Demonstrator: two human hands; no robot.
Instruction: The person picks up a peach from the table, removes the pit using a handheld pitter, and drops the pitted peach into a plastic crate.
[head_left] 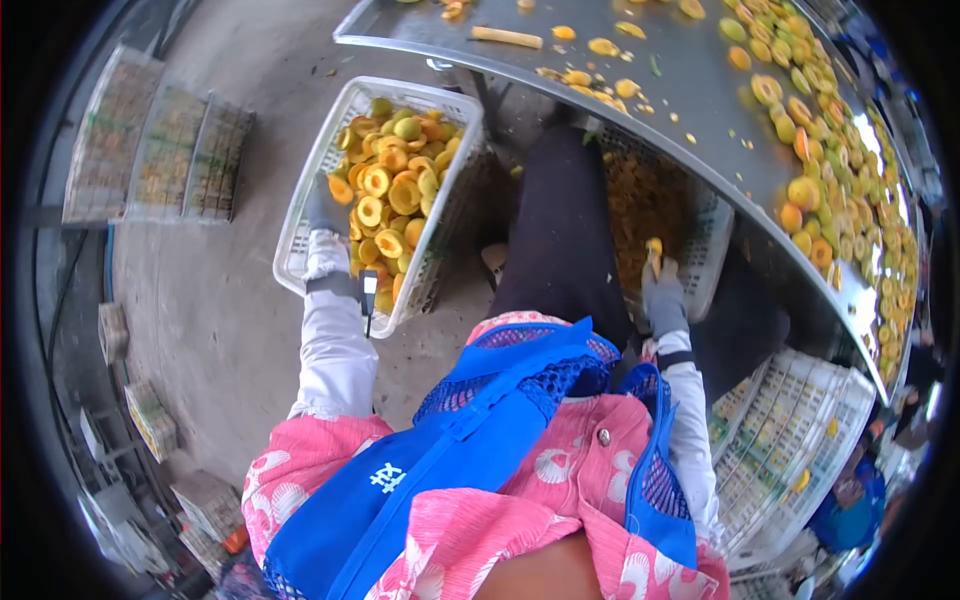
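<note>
My left hand [322,212], in a grey glove, grips the near rim of a white plastic crate [300,215] filled with halved yellow apricots [392,185]. The crate is tilted, its far end raised toward the metal table [700,110]. A small black-handled knife [368,298] hangs by my left wrist. My right hand [660,290], also gloved, holds a yellow fruit piece [653,247] over a second white crate [715,250] full of brownish pits [645,200], which stands under the table edge.
Whole apricots [830,150] and scraps cover the metal table. Stacked crates [160,150] stand at the far left, empty white crates [790,430] at the lower right. Another person in blue [850,500] is at the right edge. Concrete floor [220,330] lies below.
</note>
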